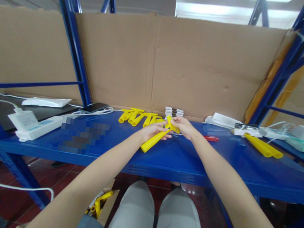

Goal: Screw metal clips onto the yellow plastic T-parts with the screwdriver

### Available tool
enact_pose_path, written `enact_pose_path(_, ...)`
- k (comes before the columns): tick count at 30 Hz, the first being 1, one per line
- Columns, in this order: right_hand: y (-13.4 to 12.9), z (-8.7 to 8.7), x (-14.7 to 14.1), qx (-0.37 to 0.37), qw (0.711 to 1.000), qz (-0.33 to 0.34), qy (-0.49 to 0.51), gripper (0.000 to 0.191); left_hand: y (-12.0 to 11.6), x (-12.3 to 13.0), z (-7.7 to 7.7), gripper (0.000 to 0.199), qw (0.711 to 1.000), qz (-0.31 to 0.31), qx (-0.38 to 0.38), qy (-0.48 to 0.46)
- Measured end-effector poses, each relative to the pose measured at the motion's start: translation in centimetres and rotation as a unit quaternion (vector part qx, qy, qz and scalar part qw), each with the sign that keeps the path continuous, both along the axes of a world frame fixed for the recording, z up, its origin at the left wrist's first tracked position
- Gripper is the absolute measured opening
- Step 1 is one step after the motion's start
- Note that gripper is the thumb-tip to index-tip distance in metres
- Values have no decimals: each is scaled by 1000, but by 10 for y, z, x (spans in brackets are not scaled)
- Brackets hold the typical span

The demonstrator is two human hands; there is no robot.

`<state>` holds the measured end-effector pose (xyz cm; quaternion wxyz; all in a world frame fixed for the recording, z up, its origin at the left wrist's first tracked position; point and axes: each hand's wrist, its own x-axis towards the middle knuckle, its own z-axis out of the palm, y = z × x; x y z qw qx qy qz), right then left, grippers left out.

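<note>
Above the blue shelf, my left hand (151,130) is closed round a yellow T-shaped plastic piece (153,142); its tube-like handle slants down toward me. My right hand (182,127) has its fingers closed at the far, wider end of the same piece, and any small part there is too fine to make out. Just left of my hands lies a row of several similar yellow T-shaped pieces (134,116). Behind my right hand stands a small stack of white and dark items (173,112). A red object (211,138) rests to the right of it.
Cardboard (206,68) walls off the back of the shelf (184,162). At right lie yellow handles (263,146) and white packets (223,120). A white power strip (39,126), cables and a dark phone (94,108) are left. Yellow parts fill a floor box (108,210).
</note>
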<state>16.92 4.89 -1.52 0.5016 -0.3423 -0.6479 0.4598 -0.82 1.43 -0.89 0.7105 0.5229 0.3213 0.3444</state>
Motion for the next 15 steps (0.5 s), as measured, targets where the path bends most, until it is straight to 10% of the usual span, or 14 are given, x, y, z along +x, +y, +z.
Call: enact_pose_path(15, -8, 1, -4, -59, 998, -7, -19, 21, 9, 4, -9, 58, 997, 69, 11, 21)
